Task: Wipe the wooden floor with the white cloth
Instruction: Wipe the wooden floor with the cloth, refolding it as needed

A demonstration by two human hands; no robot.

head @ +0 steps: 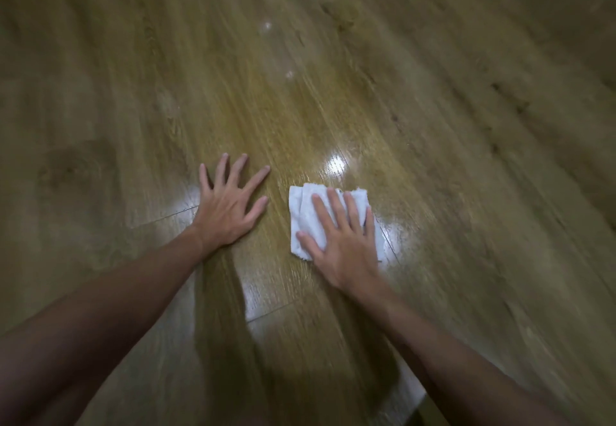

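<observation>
A folded white cloth [305, 217] lies flat on the wooden floor [333, 75], a little right of centre. My right hand [340, 242] presses down on top of it, palm flat, fingers stretched forward and covering its right half. My left hand [230, 205] rests flat on the bare floor just left of the cloth, fingers spread wide, holding nothing. A narrow strip of floor separates the two hands.
Brown planks run diagonally across the whole view, with bright glare patches [335, 163] just beyond the cloth and beside both hands. Shadows of my forearms fall on the floor near the bottom. The edges of the picture are blurred.
</observation>
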